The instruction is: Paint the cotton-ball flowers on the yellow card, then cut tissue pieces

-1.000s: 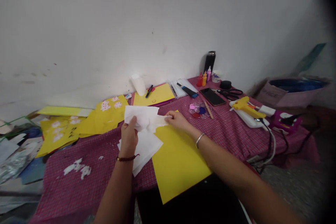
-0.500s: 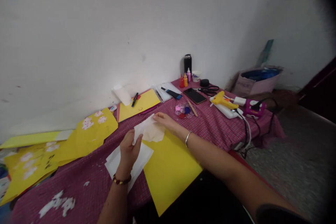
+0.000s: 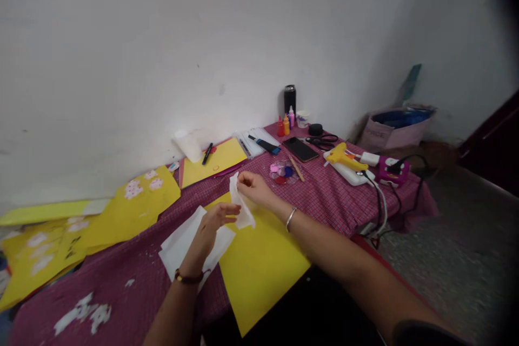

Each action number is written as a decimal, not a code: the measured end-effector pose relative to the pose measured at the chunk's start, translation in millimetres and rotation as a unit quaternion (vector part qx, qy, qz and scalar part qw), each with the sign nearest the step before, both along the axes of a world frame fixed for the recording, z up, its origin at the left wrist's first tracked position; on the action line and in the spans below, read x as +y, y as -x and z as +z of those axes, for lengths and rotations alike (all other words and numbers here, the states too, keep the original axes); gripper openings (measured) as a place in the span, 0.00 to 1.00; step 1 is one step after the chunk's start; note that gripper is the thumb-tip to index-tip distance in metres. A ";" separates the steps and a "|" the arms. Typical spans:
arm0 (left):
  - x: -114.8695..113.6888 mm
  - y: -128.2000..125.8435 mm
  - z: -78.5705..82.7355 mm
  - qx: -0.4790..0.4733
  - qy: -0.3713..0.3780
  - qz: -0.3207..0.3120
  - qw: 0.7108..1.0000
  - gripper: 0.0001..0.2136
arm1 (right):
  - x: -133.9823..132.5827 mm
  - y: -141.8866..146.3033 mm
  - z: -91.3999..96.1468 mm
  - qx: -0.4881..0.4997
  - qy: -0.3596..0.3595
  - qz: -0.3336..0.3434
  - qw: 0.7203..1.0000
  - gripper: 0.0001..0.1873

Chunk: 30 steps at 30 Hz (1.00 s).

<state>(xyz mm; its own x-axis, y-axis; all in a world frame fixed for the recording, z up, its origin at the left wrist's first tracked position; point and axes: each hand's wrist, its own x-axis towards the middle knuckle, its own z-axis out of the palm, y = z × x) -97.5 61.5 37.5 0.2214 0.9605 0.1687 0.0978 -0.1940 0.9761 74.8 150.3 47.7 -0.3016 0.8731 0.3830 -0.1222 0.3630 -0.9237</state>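
Note:
Between the fingertips of my right hand [image 3: 254,188] the top of a thin white tissue [image 3: 243,214] is pinched; the rest hangs down edge-on. My left hand [image 3: 214,223] is beside its lower part, fingers stretched out and apart from the thumb; whether they touch the tissue is hard to tell. Beneath both hands lies a large yellow sheet of paper [image 3: 265,267], reaching over the table's front edge. White sheets [image 3: 178,243] lie partly under my left hand and wrist.
Yellow cut-outs with white-pink patches [image 3: 140,194] lie left; white scraps [image 3: 83,313] lie in front. Toward the back are a marker [image 3: 207,153], paint palette [image 3: 279,179], phone [image 3: 300,149] and small bottles [image 3: 286,124]. A yellow glue gun [image 3: 344,158] and cords [image 3: 381,200] occupy the right.
My left hand has let go of the tissue and its fingers have straightened. The tissue has swung from spread out to hanging narrow from my right hand.

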 end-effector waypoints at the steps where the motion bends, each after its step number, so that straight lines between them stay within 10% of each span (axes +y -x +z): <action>1: 0.8 -1.1 -1.0 -0.006 0.015 0.026 1.000 0.24 | -4.9 -0.3 2.4 -0.035 -0.036 0.002 0.999 0.05; 7: -0.2 -5.7 2.4 0.124 -0.101 0.264 0.951 0.13 | -27.4 1.8 8.8 -0.219 -0.215 0.023 0.951 0.06; 12: -2.0 -10.3 6.2 0.178 -0.096 0.258 0.945 0.10 | -27.5 7.0 2.2 -0.266 -0.234 0.026 0.935 0.05; 30: 0.7 -5.6 8.1 -0.013 -0.028 0.296 0.955 0.12 | -1.9 11.8 -20.0 -0.123 0.012 -0.028 0.992 0.06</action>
